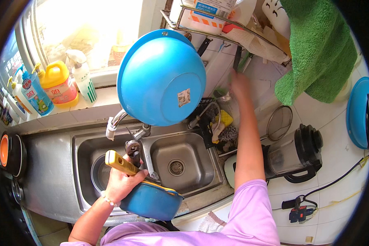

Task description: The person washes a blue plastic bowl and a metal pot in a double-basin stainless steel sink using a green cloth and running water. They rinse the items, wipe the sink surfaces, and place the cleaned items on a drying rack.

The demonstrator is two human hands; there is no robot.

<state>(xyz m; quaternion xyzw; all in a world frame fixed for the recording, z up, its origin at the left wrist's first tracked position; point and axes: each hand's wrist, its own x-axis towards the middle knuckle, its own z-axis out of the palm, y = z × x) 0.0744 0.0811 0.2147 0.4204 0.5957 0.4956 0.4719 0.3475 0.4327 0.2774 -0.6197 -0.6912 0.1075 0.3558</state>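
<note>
My left hand [123, 183] grips a yellow handle [122, 162] with a hanging hole, over the left sink basin [83, 175]. A blue saucepan [152, 201] with a yellow rim hangs tilted beside this hand, at the counter's front edge. The dark end of another handle [133, 150] rises just behind my fingers; whether I hold it too is unclear. My right hand [240, 84] is raised and blurred, close to a black utensil handle [237, 58] hanging below the wire rack [233, 23]. Its fingers cannot be made out, nor whether they hold the handle.
A large blue basin [160, 80] stands up behind the tap [143, 132], above the right sink basin [184, 153]. Bottles [60, 86] line the windowsill. A blender [290, 155] and a strainer [279, 123] are at the right. A green towel [319, 52] hangs above them.
</note>
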